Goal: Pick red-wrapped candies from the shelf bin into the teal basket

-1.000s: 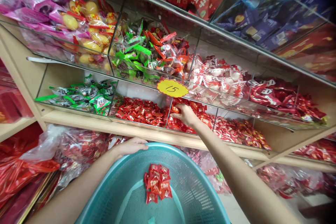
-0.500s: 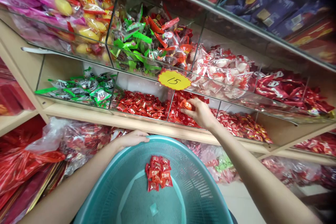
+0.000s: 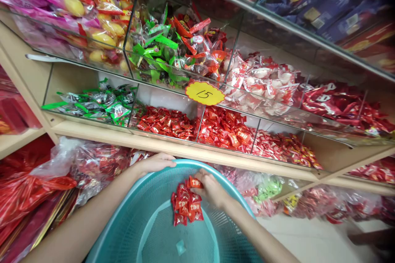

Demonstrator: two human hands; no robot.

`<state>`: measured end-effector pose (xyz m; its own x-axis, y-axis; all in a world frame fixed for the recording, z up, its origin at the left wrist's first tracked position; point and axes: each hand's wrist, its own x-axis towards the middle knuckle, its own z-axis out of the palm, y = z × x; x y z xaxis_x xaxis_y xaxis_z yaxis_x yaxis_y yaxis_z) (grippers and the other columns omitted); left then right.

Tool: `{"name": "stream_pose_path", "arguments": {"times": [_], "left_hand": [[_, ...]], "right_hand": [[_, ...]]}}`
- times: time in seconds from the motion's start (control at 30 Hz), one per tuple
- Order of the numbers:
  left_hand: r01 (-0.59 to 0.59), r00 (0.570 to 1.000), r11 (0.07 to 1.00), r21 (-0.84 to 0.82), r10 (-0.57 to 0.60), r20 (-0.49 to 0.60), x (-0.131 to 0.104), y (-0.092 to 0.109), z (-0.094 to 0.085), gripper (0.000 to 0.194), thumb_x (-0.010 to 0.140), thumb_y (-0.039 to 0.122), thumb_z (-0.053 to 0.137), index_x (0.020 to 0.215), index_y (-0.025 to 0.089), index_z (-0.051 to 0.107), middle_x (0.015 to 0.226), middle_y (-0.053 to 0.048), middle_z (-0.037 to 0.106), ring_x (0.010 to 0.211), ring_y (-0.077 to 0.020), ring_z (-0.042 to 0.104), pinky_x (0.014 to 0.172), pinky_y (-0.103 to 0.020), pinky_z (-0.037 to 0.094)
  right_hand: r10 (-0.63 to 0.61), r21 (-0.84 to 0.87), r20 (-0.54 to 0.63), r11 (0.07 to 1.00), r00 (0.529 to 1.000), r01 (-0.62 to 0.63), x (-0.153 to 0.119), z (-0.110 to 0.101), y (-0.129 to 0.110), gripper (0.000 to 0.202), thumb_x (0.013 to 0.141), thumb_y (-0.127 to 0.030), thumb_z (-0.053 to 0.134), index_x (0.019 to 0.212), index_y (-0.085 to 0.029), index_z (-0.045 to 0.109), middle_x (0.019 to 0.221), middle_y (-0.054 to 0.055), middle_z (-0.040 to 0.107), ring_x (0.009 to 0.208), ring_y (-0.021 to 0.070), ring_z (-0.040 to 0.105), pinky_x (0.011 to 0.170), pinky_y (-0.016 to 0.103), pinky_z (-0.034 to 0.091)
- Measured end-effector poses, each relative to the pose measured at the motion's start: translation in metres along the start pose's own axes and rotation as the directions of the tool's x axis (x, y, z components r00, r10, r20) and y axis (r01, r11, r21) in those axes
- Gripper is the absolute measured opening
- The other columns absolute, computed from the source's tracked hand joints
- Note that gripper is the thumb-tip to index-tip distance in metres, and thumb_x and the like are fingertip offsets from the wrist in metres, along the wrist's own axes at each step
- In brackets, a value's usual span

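Note:
My left hand [image 3: 157,163] grips the far rim of a teal plastic basket [image 3: 148,191], fingers curled over the edge. Inside the basket, my right hand [image 3: 210,188] pinches a red wrapped candy [image 3: 195,182] just above a small pile of red wrapped candies [image 3: 185,205]. The pile lies toward the far side of the basket floor. On the shelf beyond, a bin of red candies [image 3: 222,125] of similar look sits behind a clear front panel.
Clear-fronted bins hold green-wrapped candies [image 3: 105,102], white-and-red packets [image 3: 262,80] and yellow egg-shaped sweets [image 3: 103,40]. A yellow price tag [image 3: 205,93] marked 15 hangs off the upper shelf. The wooden shelf edge [image 3: 123,132] runs close beyond the basket; bagged goods [image 3: 98,164] lie beneath.
My right hand has come down from the shelf bin into the basket, carrying a red wrapped candy to the pile. My left hand stays on the rim.

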<state>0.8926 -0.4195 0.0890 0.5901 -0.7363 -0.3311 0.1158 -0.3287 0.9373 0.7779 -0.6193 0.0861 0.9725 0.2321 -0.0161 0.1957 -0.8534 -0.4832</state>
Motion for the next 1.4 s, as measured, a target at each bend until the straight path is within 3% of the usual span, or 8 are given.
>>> {"name": "stream_pose_path", "arguments": {"times": [0.23, 0.43, 0.6, 0.83, 1.03, 1.4], "left_hand": [[-0.015, 1.0, 1.0, -0.023, 0.015, 0.004, 0.0, -0.001, -0.001, 0.041, 0.063, 0.042, 0.059, 0.089, 0.01, 0.061, 0.085, -0.005, 0.062, 0.073, -0.0153, 0.053, 0.067, -0.023, 0.039], [-0.015, 1.0, 1.0, 0.003, 0.015, 0.002, 0.003, -0.005, -0.001, 0.042, 0.063, 0.043, 0.059, 0.09, 0.012, 0.062, 0.082, -0.004, 0.062, 0.071, -0.0152, 0.053, 0.066, -0.023, 0.039], [-0.011, 1.0, 0.999, -0.039, 0.012, 0.015, 0.004, -0.005, 0.0, 0.04, 0.063, 0.041, 0.059, 0.089, 0.011, 0.062, 0.079, -0.003, 0.062, 0.069, -0.014, 0.052, 0.065, -0.023, 0.039], [-0.027, 1.0, 1.0, -0.004, 0.027, 0.002, 0.005, -0.007, -0.001, 0.032, 0.064, 0.037, 0.058, 0.086, 0.013, 0.063, 0.075, -0.001, 0.061, 0.066, -0.0123, 0.051, 0.064, -0.022, 0.038], [-0.021, 0.998, 0.998, -0.062, 0.024, 0.051, 0.004, -0.008, -0.001, 0.036, 0.064, 0.04, 0.059, 0.089, 0.013, 0.062, 0.079, -0.002, 0.062, 0.067, -0.0135, 0.052, 0.065, -0.024, 0.039], [-0.039, 0.999, 0.999, -0.017, 0.039, 0.014, 0.003, -0.006, -0.001, 0.035, 0.064, 0.038, 0.057, 0.088, 0.013, 0.063, 0.075, -0.001, 0.061, 0.067, -0.013, 0.051, 0.065, -0.023, 0.038]], "right_hand": [[0.033, -0.01, -0.043, 0.999, 0.999, -0.033, 0.01, 0.03, -0.001, 0.007, 0.076, -0.022, 0.053, 0.079, -0.016, 0.054, 0.09, 0.004, 0.051, 0.082, 0.0148, 0.052, 0.073, 0.025, 0.039], [0.037, 0.029, -0.098, 0.999, 0.995, -0.035, -0.007, 0.014, 0.0, 0.013, 0.08, -0.03, 0.049, 0.079, -0.018, 0.056, 0.087, 0.005, 0.053, 0.078, 0.0161, 0.051, 0.07, 0.026, 0.04], [0.082, 0.034, -0.043, 0.996, 0.996, -0.081, -0.033, 0.003, 0.003, 0.015, 0.08, -0.029, 0.047, 0.079, -0.019, 0.058, 0.085, 0.005, 0.055, 0.077, 0.0174, 0.052, 0.07, 0.028, 0.04], [0.124, -0.061, 0.027, 0.991, 0.992, -0.123, -0.055, 0.011, 0.016, 0.015, 0.08, -0.024, 0.046, 0.086, -0.018, 0.058, 0.089, 0.007, 0.054, 0.081, 0.0186, 0.052, 0.073, 0.028, 0.039], [0.147, -0.15, 0.075, 0.98, 0.986, -0.134, -0.06, 0.021, 0.017, 0.012, 0.078, -0.014, 0.044, 0.083, -0.018, 0.054, 0.094, 0.008, 0.052, 0.084, 0.0177, 0.053, 0.073, 0.027, 0.039], [0.194, -0.121, 0.11, 0.976, 0.975, -0.181, -0.059, 0.038, 0.004, 0.032, 0.076, -0.012, 0.044, 0.107, -0.017, 0.047, 0.105, 0.01, 0.051, 0.093, 0.0208, 0.051, 0.08, 0.031, 0.041]]}}
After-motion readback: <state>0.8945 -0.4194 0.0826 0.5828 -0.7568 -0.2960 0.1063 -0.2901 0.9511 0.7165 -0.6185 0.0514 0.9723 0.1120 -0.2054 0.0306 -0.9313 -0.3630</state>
